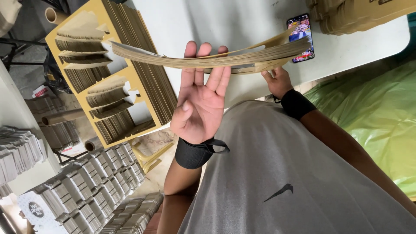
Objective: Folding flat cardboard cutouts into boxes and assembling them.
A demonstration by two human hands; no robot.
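Left hand (201,104), palm open and fingers spread, props up the middle of a bowed stack of flat cardboard sheets (216,58) spanning the upper centre of the frame. Further right, the right hand (277,81) grips the stack's end from below. Beyond it, upper right, a phone (300,38) lies on the white table (242,21).

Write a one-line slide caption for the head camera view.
Left hand supports a bowed stack of flat cardboard sheets from beneath while right hand grips its far end.
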